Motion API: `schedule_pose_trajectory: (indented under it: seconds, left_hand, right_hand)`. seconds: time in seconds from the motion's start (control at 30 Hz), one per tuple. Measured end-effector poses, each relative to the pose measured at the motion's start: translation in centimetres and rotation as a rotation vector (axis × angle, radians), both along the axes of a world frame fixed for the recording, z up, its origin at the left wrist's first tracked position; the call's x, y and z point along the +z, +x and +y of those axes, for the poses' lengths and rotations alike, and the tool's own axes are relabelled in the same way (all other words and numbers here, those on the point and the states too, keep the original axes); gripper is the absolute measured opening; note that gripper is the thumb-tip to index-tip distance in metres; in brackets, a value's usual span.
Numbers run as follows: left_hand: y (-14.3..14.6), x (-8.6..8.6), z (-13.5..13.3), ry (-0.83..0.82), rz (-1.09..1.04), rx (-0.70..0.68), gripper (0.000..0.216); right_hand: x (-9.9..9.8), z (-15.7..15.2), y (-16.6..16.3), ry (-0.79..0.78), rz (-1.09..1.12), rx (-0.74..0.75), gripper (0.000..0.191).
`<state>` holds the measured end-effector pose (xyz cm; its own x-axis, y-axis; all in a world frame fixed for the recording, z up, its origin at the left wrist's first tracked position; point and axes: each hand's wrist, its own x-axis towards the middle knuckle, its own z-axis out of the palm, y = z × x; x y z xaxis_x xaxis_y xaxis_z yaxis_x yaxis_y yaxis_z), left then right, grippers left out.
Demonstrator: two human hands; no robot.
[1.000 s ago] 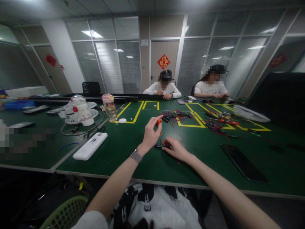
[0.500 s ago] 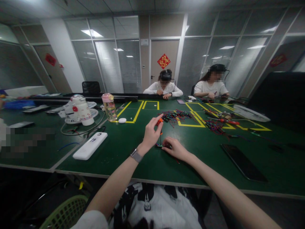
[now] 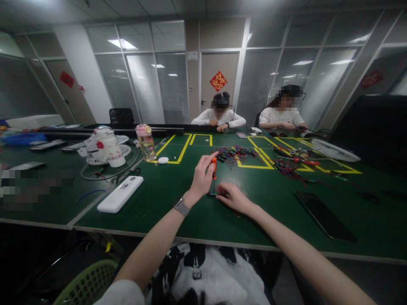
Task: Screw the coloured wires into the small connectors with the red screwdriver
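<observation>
My left hand [image 3: 202, 176] grips the orange handle of a screwdriver [image 3: 214, 169], held upright. Its thin dark shaft points down at a small green circuit board [image 3: 212, 193] on the table. Low on the table, my right hand [image 3: 233, 198] is closed at the right end of that board, its fingertips holding it and partly covering it. Red wire shows by the right fingers. Just beyond my hands lies a pile of small boards with red and dark wires [image 3: 238, 154].
A white power bank [image 3: 121, 195] lies left, a black phone [image 3: 324, 216] right. Bottles, a pink-lidded one [image 3: 146, 144] among them, stand back left. More wired boards [image 3: 288, 167] lie right, near a white keyboard-like object [image 3: 335, 151]. Two people sit across the green table [image 3: 152, 212].
The screwdriver's orange handle has turned slightly in my left hand and shows more of its length. My right hand stays on the board. Across the table, the person at right has shifted their hands.
</observation>
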<state>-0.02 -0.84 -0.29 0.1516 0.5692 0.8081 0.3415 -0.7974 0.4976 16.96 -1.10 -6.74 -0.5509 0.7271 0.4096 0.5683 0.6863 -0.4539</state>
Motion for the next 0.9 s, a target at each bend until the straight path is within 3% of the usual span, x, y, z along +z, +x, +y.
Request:
schedule_pose_trajectory:
  seconds: [0.67, 0.9]
  left_hand:
    - [0.13, 0.38, 0.04, 0.002, 0.026, 0.039, 0.028]
    - [0.23, 0.29, -0.13, 0.019, 0.016, -0.007, 0.036]
  right_hand:
    - [0.11, 0.03, 0.10, 0.009, -0.014, 0.008, 0.006]
    - [0.25, -0.05, 0.10, -0.002, -0.016, 0.013, 0.004]
